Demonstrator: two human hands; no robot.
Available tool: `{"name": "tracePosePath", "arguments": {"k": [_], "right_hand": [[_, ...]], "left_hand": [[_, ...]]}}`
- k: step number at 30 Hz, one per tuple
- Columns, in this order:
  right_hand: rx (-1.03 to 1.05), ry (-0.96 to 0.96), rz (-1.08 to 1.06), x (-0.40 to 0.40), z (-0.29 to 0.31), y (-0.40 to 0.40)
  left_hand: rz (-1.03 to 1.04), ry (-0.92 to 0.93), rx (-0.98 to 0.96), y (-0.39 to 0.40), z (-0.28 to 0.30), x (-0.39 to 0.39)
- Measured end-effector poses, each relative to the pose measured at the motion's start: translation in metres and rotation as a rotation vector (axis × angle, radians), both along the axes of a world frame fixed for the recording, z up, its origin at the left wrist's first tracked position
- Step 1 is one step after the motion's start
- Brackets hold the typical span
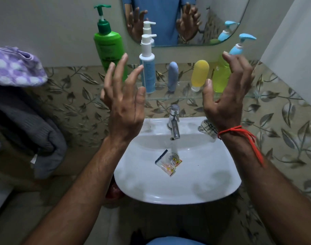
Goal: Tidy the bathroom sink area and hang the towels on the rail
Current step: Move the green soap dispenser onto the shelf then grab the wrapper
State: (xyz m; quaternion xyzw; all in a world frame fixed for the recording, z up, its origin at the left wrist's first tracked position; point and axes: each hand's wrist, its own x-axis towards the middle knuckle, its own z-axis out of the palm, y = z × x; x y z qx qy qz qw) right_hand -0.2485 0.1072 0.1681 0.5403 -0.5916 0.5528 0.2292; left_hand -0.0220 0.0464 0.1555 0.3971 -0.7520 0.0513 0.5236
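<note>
The towels, a purple one (17, 68) above a grey one (27, 124), hang bunched to the left of the sink (177, 188), well apart from both hands. A small plastic packet (168, 162) lies in the sink's bowl by the drain, below the tap (174, 121). Above the sink, the left hand (123, 101) and right hand (225, 96) are raised, each grip released, fingers spread and loosely bent, holding nothing. Behind them on the glass shelf (186, 98) stand a green bottle (108, 45), a white bottle (147, 62) and a yellow bottle (199, 73).

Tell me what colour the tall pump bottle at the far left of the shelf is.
Green bottle, darker green pump, head view.
</note>
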Motion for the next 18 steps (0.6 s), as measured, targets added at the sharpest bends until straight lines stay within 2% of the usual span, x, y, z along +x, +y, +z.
{"name": "tracePosePath", "arguments": {"k": [3, 7, 10, 15, 18], "right_hand": [[0.01, -0.009, -0.003, 0.004, -0.011, 0.004], [0.004, -0.042, 0.026, 0.009, -0.049, 0.009], [0.103, -0.136, 0.056, 0.015, -0.101, 0.014], [0.483, -0.509, 0.073, 0.024, -0.192, 0.017], [0.708, -0.575, 0.066, 0.023, -0.232, 0.017]], "left_hand": [[-0.104, 0.108, -0.064, 0.003, -0.016, 0.013], [-0.184, 0.119, -0.077, 0.009, -0.064, 0.027], [-0.242, 0.068, 0.189, 0.013, -0.114, 0.027], [-0.271, -0.029, 0.875, 0.014, -0.188, 0.019], [-0.263, -0.15, 1.072, 0.011, -0.217, 0.013]]}}
